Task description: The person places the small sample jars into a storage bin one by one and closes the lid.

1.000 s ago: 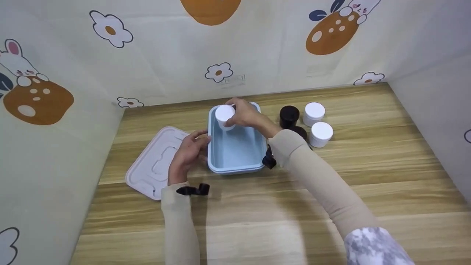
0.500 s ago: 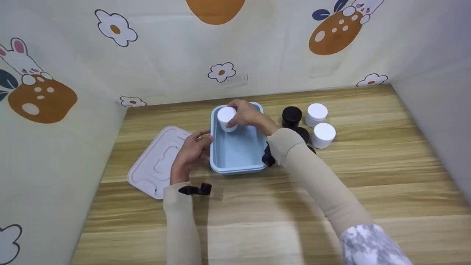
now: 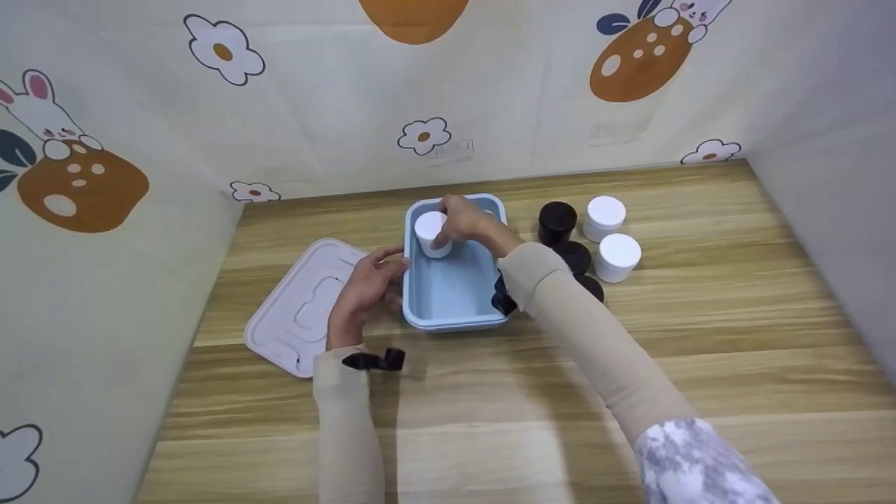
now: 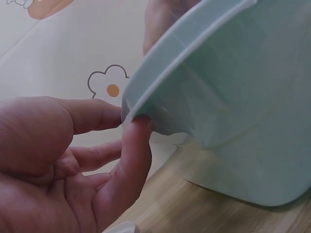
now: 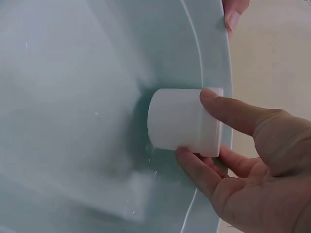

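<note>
In the head view a light blue rectangular container (image 3: 455, 290) stands on the table, its inside facing up. My left hand (image 3: 365, 285) pinches its left rim, and in the left wrist view the thumb and a bent finger (image 4: 137, 150) meet at that rim. Inside the container's back left part is a white lidded jar (image 3: 431, 236). My right hand (image 3: 467, 222) grips this jar near its lid, thumb on one side and fingers on the other. The right wrist view shows the jar (image 5: 177, 120) close to the container's floor and wall.
A pale pinkish lid (image 3: 294, 318) lies left of the container, partly under my left hand. To the right stand several jars: black ones (image 3: 557, 222) close to my right sleeve and two white ones (image 3: 617, 257) beyond them. A patterned cloth wall (image 3: 336, 133) borders the table behind.
My right hand has lowered the white jar deeper into the container and slightly toward me. The left hand keeps its hold on the rim. The view has shifted slightly.
</note>
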Demonstrator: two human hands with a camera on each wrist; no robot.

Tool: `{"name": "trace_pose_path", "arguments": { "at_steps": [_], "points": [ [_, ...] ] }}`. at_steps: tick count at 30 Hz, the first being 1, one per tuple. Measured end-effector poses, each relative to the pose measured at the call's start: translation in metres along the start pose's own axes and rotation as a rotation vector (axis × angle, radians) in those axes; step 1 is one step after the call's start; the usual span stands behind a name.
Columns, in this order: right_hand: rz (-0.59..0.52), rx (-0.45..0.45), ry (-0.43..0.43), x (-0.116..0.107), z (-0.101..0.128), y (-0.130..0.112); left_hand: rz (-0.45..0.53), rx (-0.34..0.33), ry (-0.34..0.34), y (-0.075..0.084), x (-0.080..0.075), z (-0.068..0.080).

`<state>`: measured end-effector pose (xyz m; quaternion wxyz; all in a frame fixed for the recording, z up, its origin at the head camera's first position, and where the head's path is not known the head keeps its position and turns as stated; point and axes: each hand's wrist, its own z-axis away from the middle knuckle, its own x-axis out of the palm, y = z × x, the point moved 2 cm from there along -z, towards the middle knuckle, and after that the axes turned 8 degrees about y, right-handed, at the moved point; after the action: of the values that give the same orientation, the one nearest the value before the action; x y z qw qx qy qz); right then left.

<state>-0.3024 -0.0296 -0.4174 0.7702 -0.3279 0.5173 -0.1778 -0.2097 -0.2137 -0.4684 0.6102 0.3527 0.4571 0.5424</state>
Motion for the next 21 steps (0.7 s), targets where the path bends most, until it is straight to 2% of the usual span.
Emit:
{"name": "trace_pose_path", "arguments": {
  "at_steps": [8, 13, 21],
  "points": [
    [0.082, 0.059, -0.023, 0.0031, -0.0014, 0.0003, 0.002, -0.040, -0.005, 0.0011, 0.0003, 0.0006],
    [0.117, 0.082, -0.026, 0.0028, 0.0005, 0.0022, 0.031, -0.031, -0.014, 0.0009, 0.0029, 0.0010],
    [0.078, 0.105, -0.053, -0.0025, 0.0035, 0.0011, 0.033, -0.004, -0.007, 0.0040, 0.0019, 0.0015]
  ]
}}
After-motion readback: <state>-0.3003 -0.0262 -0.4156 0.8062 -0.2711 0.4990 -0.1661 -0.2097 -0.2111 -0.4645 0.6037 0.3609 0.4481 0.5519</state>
